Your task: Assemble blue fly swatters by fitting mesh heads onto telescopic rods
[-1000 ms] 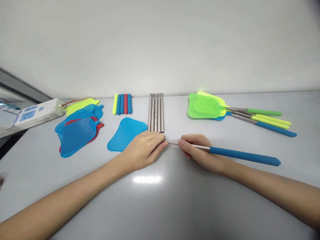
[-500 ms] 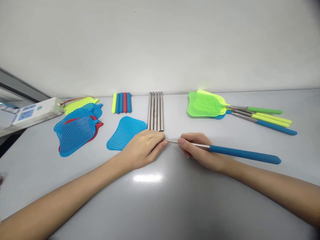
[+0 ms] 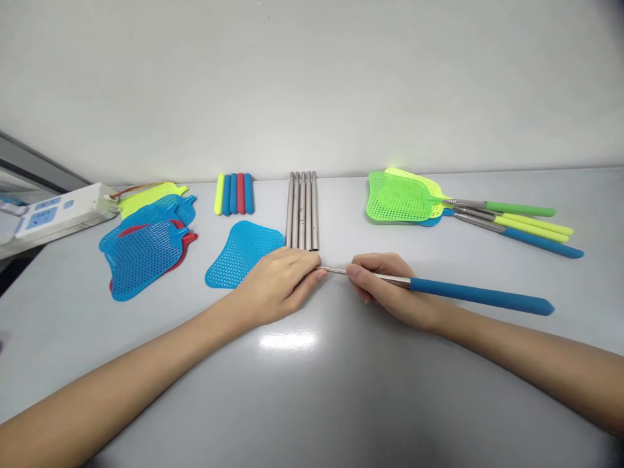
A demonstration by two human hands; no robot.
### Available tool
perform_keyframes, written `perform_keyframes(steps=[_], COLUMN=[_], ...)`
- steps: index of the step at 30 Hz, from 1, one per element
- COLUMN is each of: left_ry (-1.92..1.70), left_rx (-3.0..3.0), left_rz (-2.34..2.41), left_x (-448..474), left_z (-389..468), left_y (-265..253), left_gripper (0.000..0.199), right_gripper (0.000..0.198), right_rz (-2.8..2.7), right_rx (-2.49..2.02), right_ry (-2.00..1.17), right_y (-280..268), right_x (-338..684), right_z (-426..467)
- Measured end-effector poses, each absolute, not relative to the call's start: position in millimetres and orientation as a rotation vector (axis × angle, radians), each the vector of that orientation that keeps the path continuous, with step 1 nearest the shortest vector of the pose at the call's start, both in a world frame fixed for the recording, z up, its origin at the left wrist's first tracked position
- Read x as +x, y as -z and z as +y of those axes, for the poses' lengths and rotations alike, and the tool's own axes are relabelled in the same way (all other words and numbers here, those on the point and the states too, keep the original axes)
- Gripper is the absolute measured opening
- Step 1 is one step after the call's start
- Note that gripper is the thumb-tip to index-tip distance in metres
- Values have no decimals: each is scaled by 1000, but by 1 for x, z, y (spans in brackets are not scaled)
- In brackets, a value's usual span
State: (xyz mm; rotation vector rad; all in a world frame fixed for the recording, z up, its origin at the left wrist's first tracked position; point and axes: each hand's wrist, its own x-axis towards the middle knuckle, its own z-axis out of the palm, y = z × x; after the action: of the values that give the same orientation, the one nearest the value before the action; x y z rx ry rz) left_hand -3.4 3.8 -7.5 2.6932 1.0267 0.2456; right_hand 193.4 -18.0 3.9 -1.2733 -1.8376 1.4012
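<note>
My left hand (image 3: 285, 283) is closed over the neck of a blue perforated fly swatter head (image 3: 246, 253), which lies flat on the table. A thin metal rod (image 3: 334, 270) runs out from under its fingers, so the joint itself is hidden. Toward the right, my right hand (image 3: 385, 286) pinches the same telescopic rod between thumb and fingers. Beyond that hand the rod thickens and ends in a long blue foam handle (image 3: 480, 296), pointing right over my forearm.
Metal tubes (image 3: 302, 211) lie in a row behind my left hand, beside several coloured foam grips (image 3: 234, 194). Loose swatter heads (image 3: 146, 257) are piled at left near a white power strip (image 3: 63, 211). Assembled fly swatters (image 3: 404, 198) lie stacked at right. A wall (image 3: 312, 84) closes the back.
The whole scene sits slightly higher in the view. Both hands keep their grip, with hardly any movement relative to the table.
</note>
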Motion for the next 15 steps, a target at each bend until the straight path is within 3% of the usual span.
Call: perform_keyframes(steps=[15], left_ry=[-261], left_rx=[2703], left_rz=[1020], left_x=[-3], left_z=[4], left_y=[9], left_gripper=[25], right_gripper=[36], right_rz=[-1839], right_rx=[-1261], right_ry=[-1396], right_y=[-3], right_x=[193], right_z=[-18])
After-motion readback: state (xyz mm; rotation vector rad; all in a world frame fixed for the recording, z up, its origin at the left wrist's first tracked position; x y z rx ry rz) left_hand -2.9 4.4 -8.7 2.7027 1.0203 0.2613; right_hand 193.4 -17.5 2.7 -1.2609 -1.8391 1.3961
